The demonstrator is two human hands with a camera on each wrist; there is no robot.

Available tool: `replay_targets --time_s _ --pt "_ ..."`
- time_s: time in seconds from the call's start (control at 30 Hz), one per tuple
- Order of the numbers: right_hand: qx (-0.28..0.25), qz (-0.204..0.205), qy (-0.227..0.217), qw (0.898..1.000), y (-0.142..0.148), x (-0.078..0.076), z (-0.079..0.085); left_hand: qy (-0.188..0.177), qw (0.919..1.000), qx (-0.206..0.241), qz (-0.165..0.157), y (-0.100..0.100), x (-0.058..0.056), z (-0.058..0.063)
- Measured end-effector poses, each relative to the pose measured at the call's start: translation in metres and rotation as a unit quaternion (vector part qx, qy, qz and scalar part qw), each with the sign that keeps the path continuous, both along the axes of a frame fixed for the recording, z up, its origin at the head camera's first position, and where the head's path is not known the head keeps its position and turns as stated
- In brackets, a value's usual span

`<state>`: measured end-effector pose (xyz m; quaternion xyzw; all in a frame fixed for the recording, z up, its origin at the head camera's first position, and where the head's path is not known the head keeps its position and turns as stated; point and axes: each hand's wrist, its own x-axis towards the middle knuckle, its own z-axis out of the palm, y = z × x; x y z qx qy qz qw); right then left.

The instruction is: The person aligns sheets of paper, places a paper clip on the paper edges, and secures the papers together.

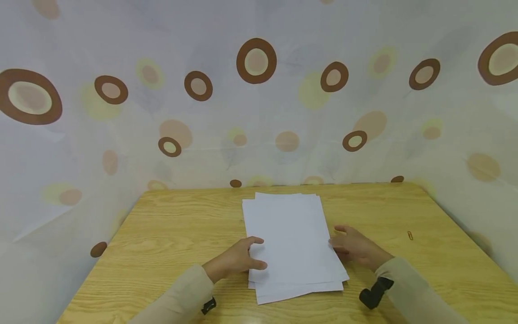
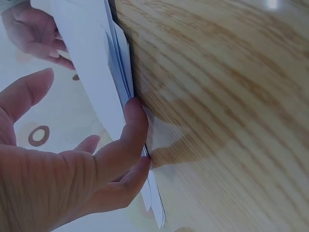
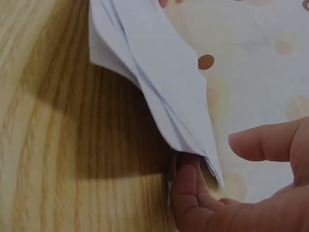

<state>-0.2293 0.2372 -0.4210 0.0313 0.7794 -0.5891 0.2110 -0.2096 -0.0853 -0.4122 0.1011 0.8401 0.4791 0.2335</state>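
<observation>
A loose stack of white paper sheets [image 1: 289,238] lies on the wooden table, its edges uneven and fanned out at the near end. At the stack's left side, my left hand [image 1: 240,256] touches the edge with its fingertips, while its thumb stays apart from the paper, as the left wrist view shows. On the other side, my right hand [image 1: 358,247] has its fingers [image 3: 186,179] at and partly under the right edge, which bends up off the table there. The right thumb [image 3: 260,142] stands clear of the sheets. Some right fingertips are hidden beneath the paper.
An orange-brown paper clip [image 1: 410,235] lies on the table to the right of my right hand. Behind and beside the wooden table [image 1: 182,220] hangs a pale curtain [image 1: 259,108] with brown and yellow circles. Dark straps sit on both sleeves.
</observation>
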Motion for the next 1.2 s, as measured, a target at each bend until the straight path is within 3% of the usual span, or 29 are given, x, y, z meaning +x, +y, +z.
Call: replay_targets --time_s 0.33,0.5,0.8,1.03,1.2 --pt "0.040 0.020 0.006 0.999 -0.008 -0.003 -0.010 0.010 0.9999 -0.008 -0.005 0.000 0.002 -0.001" --pt "0.035 0.023 0.010 0.999 -0.012 -0.004 -0.017 0.015 0.9998 -0.011 -0.005 0.000 0.001 -0.001" --pt "-0.019 0.015 0.001 1.000 -0.016 0.000 -0.020 0.018 0.9998 -0.008 -0.007 -0.001 0.000 -0.002" --pt "-0.024 0.005 0.000 1.000 -0.014 -0.001 -0.022 0.019 0.9996 0.019 0.001 -0.005 -0.001 -0.006" --pt "-0.033 -0.010 -0.006 0.999 -0.015 0.001 -0.024 0.023 0.9975 0.062 0.022 -0.012 -0.004 -0.008"
